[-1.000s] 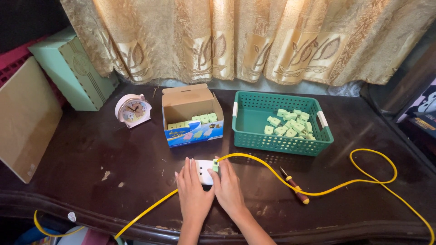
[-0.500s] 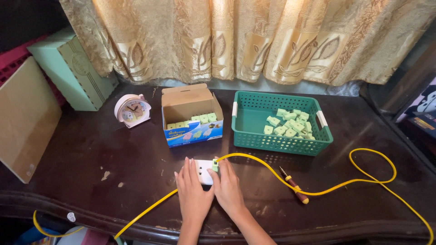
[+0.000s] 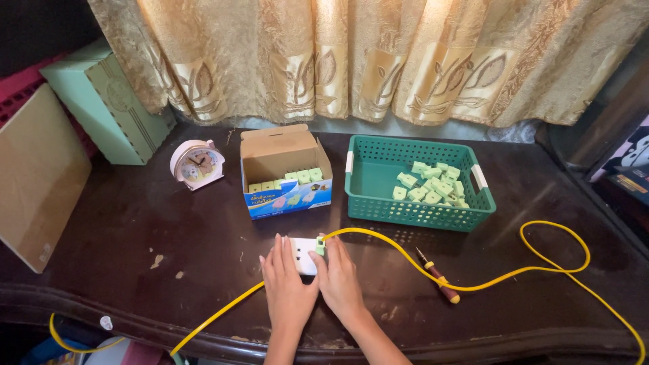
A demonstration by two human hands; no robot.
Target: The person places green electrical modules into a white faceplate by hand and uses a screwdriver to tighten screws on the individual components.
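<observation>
A: Two hands work at the front edge of the table. State their condition.

B: Left hand: palm down, fingers extended and close together, resting on the left part of the white socket. Right hand: palm down, fingertips at the socket's right end, touching a small green plug. Whether the fingers pinch the plug or merely press on it cannot be determined. The two hands lie side by side, touching.

A: Location of the socket?

B: Flat on the table, centre front, partly covered by both hands. It sits just in front of the box.

A: Cable routing?

B: A yellow cable meets the socket at the plug, arcs right, forms a loop near the right side and exits at the lower right corner. A second yellow length runs from under the left hand down over the front edge.

A: Surrounding items?

B: The box is open cardboard with a blue front and holds a row of green plugs. Right of it stands a green basket with a loose heap of the same plugs. A screwdriver lies beside the cable, right of the right hand. A pink clock stands left of the box. A mint case leans at far left. A gold curtain hangs behind.
</observation>
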